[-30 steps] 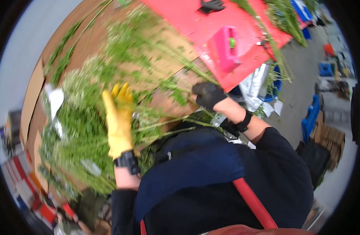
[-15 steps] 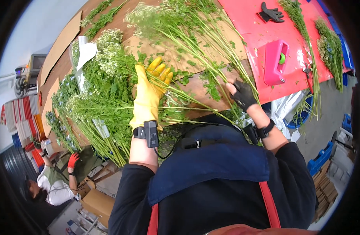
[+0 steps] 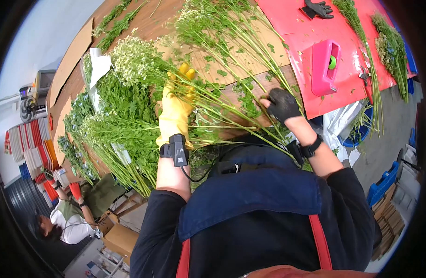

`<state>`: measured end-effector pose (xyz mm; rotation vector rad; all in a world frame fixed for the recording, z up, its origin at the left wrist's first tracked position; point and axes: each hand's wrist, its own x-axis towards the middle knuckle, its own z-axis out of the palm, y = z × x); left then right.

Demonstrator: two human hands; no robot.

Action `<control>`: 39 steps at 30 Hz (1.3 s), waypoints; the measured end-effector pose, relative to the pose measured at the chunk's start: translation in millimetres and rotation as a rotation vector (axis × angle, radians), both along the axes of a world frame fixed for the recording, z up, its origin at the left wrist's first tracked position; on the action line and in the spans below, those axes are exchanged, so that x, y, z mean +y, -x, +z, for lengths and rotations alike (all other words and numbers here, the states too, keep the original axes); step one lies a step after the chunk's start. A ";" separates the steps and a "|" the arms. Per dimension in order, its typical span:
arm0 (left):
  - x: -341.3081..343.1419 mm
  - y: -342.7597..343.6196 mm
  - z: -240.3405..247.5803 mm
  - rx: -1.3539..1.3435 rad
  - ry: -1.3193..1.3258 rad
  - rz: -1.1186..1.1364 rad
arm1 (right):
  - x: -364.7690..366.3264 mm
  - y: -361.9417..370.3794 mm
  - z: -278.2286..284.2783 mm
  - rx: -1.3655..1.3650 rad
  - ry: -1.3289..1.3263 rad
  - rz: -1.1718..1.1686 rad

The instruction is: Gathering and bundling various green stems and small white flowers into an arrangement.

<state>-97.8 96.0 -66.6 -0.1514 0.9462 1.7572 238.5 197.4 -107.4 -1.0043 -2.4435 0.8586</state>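
Note:
My left hand, in a yellow rubber glove, supports a bunch of white-flowered stems; the stems cross its palm, with fingertips showing behind them. The bunch's bare ends slant down right toward my waist. My right hand, in a black glove with bare fingertips, is curled at the lower ends of more leafy flower stems spread on the cardboard. Its fingers look pinched on a stem, partly hidden by the glove. A large pile of green flower stems lies left of my left hand.
Right, a red sheet carries a pink tape dispenser, a black glove and further bunches. A blue bucket stands below the table edge. Another person in red gloves works at lower left.
More stems now lie across my left hand, their flower heads beside those at its left. My right hand has shifted slightly and curled its fingers. The other person's hands have moved.

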 end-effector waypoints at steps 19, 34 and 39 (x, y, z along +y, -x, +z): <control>-43.4 6.1 -7.6 -0.195 0.189 0.042 | -39.6 28.0 8.7 -0.061 0.692 0.173; 28.3 0.5 42.1 0.015 0.133 0.135 | -48.5 16.9 13.5 -0.042 1.076 0.215; -8.4 -1.4 63.0 0.536 0.059 -0.203 | -42.3 10.9 14.8 0.196 0.848 0.149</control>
